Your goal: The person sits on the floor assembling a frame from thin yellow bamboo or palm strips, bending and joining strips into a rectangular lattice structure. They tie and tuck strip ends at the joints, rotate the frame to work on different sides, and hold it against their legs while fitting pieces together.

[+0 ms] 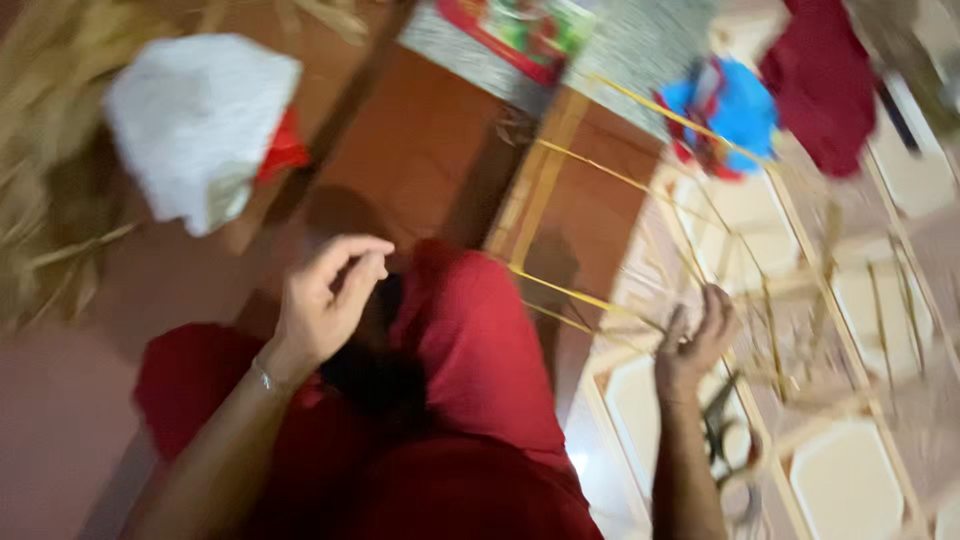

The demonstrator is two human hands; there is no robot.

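The picture is blurred by motion. My right hand (695,340) is at the right, its fingers closed on thin yellow straw strips (575,295) that fan out toward the upper left and upper right over the tiled floor. My left hand (325,295) hovers above my red-clothed knee (475,340), fingers loosely curled and pinched together; whether it holds anything I cannot tell. More loose strips (770,330) lie on the tiles beyond my right hand.
A white bag with a red part (195,125) lies at the upper left beside a pile of dry straw (45,150). A blue and red object (730,105), dark red cloth (825,80) and a grey mat (640,50) sit at the top. Scissors (725,440) lie by my right wrist.
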